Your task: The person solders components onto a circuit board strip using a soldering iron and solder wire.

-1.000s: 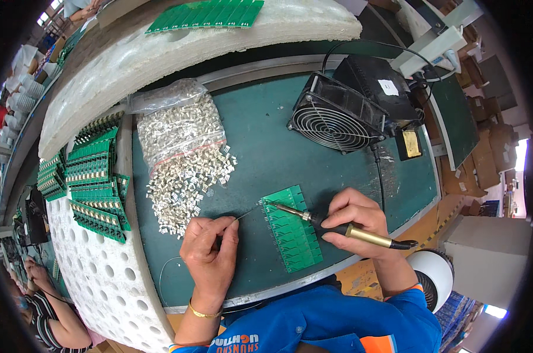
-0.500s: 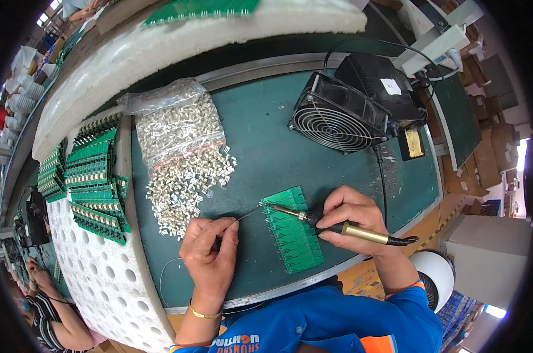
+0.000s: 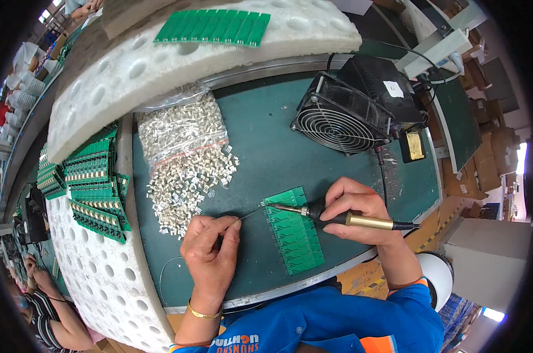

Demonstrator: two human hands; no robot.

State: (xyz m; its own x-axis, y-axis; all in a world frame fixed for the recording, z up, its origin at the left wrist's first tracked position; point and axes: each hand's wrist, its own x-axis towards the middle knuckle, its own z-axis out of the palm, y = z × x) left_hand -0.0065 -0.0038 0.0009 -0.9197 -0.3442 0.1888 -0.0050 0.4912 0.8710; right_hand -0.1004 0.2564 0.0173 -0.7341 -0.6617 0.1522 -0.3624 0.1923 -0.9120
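Note:
My left hand (image 3: pixel 212 250) pinches a thin solder wire (image 3: pixel 250 214) running to the top left corner of a green circuit board (image 3: pixel 294 240) on the mat. My right hand (image 3: pixel 354 215) is closed round a soldering iron (image 3: pixel 369 222) with a black grip and brass-coloured handle; its tip reaches that same corner, where small metal parts sit. A pile of small silvery parts (image 3: pixel 184 185) spills from a clear plastic bag (image 3: pixel 178 120), above and left of my left hand.
Black fan (image 3: pixel 340 129), power unit (image 3: pixel 369 82) and yellow sponge holder (image 3: pixel 413 145) stand back right. Foam slabs (image 3: pixel 110 270) at left and back hold finished-looking boards (image 3: pixel 90 165) and bare boards (image 3: pixel 210 26). A co-worker (image 3: pixel 57 320) sits far left; another person's hand (image 3: pixel 87 9) shows at top left.
My right hand and the iron's handle have shifted slightly upward, the tip staying at the board's corner. My left hand is almost still. More of the back foam slab shows.

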